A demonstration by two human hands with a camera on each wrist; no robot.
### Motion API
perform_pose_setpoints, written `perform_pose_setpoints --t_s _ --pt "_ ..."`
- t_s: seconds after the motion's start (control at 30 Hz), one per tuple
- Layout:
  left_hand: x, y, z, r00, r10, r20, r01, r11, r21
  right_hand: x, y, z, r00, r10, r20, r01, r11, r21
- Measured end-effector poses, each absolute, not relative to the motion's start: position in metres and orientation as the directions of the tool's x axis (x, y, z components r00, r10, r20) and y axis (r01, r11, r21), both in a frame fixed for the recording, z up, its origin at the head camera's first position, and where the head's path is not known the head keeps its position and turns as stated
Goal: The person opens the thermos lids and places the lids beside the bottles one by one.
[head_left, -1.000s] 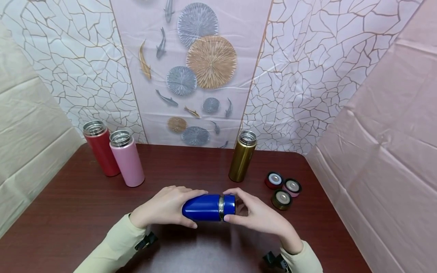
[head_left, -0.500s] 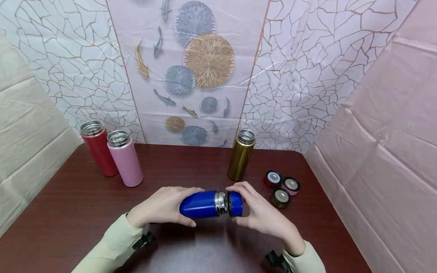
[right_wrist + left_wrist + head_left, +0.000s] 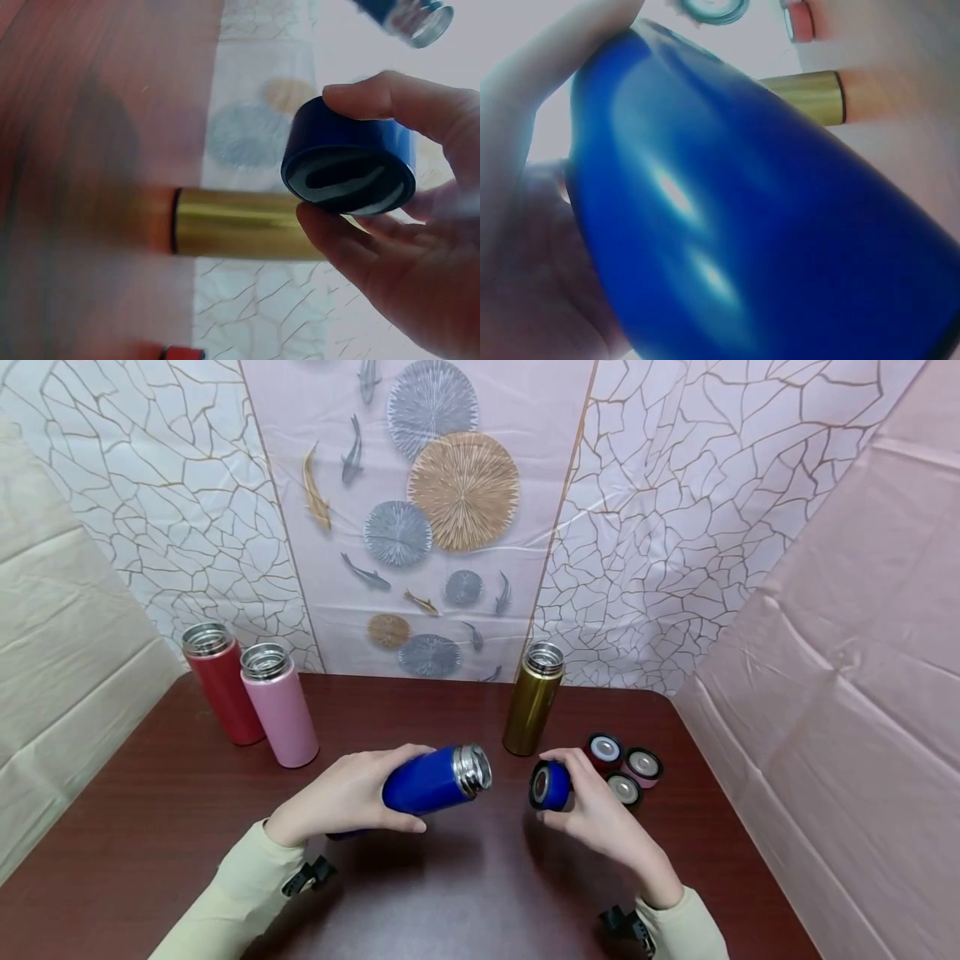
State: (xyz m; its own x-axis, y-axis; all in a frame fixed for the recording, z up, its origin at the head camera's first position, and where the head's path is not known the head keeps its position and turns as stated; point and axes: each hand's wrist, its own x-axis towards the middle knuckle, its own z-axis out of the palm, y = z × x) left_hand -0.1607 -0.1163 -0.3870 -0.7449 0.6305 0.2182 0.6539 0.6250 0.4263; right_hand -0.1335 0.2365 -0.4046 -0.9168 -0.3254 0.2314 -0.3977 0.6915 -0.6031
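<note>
My left hand (image 3: 348, 797) grips the body of a blue thermos bottle (image 3: 423, 781), which is tilted with its bare steel mouth pointing right and slightly up. The bottle's blue side (image 3: 727, 202) fills most of the left wrist view. Apart from it, to the right, my right hand (image 3: 596, 810) pinches the blue lid (image 3: 553, 785) between thumb and fingers, the lid's inner side turned toward the bottle. In the right wrist view the lid (image 3: 349, 142) shows its dark end face. Just beyond the right hand lie several other lids.
A red bottle (image 3: 225, 693) and a pink bottle (image 3: 283, 714) stand lidless at the back left. A lidless gold bottle (image 3: 531, 706) stands at the back, right of centre. Red (image 3: 603, 750), pink (image 3: 643, 764) and gold (image 3: 624, 789) lids lie clustered on the right of the brown table (image 3: 420, 893).
The blue lid has come off the bottle and moved right in the right hand. The left hand has drawn the bottle slightly left and tilted its mouth up.
</note>
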Motion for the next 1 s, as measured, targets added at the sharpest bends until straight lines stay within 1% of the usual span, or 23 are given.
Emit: perform_pose_setpoints --t_s 0.2,0.4,0.53,0.77,1.0 --pt "-0.166 -0.124 -0.378 -0.78 0.568 0.263 0.609 0.593 0.527 -0.146 0.252 -0.418 -0.964 -0.213 0.157 -0.264 0.735 -0.624" --pt "-0.171 -0.127 -0.374 -0.822 0.503 0.267 0.552 0.588 0.591 -0.155 0.265 -0.428 -0.986 -0.149 0.078 -0.165 0.768 -0.619" --pt "-0.174 -0.128 -0.374 -0.841 0.461 0.283 0.529 0.588 0.612 -0.157 0.27 -0.431 -0.989 -0.134 0.055 -0.139 0.771 -0.621" --pt "-0.181 -0.13 -0.374 -0.863 0.388 0.323 0.501 0.58 0.643 -0.159 0.275 -0.437 -0.989 -0.128 0.07 -0.144 0.775 -0.616" --pt "-0.194 -0.133 -0.377 -0.905 0.281 0.319 0.423 0.531 0.734 -0.159 0.28 -0.444 -0.991 -0.123 0.051 -0.129 0.787 -0.603"
